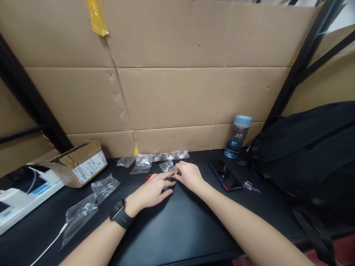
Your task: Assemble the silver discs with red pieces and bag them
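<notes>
Your right hand [190, 175] pinches a small piece [174, 175] toward the surface's [177, 229] back edge; left hand's [154, 190] grip unclear; precision matters.

Legible text: none | Carton [69, 159], left: 1 white label [90, 168] with barcode printing and fine dark print, too small to read | Packets [170, 156], in a row by the cardboard wall [172, 96]: small red marks, wording unreadable | Bottle lid [243, 120], light blue: small pale marking on top, unreadable
</notes>
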{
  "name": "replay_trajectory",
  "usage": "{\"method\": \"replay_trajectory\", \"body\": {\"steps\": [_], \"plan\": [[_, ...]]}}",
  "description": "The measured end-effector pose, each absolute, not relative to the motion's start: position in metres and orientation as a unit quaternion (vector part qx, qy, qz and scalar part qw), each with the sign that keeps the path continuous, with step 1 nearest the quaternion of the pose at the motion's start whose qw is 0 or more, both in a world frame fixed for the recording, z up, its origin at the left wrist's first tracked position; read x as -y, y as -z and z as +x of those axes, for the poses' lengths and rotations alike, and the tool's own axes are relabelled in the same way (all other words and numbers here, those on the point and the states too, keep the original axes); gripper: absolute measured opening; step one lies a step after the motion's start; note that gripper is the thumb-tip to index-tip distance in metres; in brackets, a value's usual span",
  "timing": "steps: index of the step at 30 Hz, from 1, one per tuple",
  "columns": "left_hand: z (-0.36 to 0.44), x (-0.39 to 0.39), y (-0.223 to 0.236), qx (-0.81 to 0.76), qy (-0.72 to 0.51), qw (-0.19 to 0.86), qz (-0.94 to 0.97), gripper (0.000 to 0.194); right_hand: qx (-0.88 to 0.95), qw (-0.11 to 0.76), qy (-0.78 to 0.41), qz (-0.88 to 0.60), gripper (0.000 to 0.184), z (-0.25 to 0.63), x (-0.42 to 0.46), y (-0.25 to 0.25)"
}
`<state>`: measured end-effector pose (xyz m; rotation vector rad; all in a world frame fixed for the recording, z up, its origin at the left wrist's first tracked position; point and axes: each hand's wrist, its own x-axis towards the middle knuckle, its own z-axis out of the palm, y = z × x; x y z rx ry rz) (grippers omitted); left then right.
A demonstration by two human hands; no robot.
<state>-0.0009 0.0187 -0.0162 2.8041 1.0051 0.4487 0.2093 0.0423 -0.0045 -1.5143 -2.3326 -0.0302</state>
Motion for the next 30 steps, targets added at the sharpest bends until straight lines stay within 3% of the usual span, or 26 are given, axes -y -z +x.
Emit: {"method": "replay_trajectory", "body": {"steps": [5, 11, 15, 20, 26, 30], "plan": [[-0.001, -0.020, 0.018, -0.338, -0.141, 0.069, 0.928, 0.033, 0.809, 0.172, 0.022, -0.562, 0.022, 0.208, -0.046, 0.008], [-0.001, -0.019, 0.015, -0.337, -0.150, 0.062, 0.927, 0.031, 0.804, 0.205, 0.021, -0.558, 0.007, 0.215, -0.048, 0.008], [0.001, -0.018, 0.012, -0.350, -0.195, 0.053, 0.915, 0.027, 0.819, 0.222, -0.072, -0.524, 0.011, 0.225, -0.051, 0.007], [0.003, -0.022, 0.011, -0.379, -0.237, 0.039, 0.894, 0.039, 0.792, 0.287, -0.184, -0.506, 0.018, 0.226, -0.059, 0.017], [0.005, -0.024, 0.011, -0.409, -0.250, 0.029, 0.877, 0.021, 0.741, 0.338, -0.280, -0.508, 0.020, 0.217, -0.061, 0.024], [0.004, -0.024, 0.011, -0.380, -0.241, 0.056, 0.891, 0.023, 0.704, 0.358, -0.341, -0.510, 0.017, 0.216, -0.061, 0.022]]}}
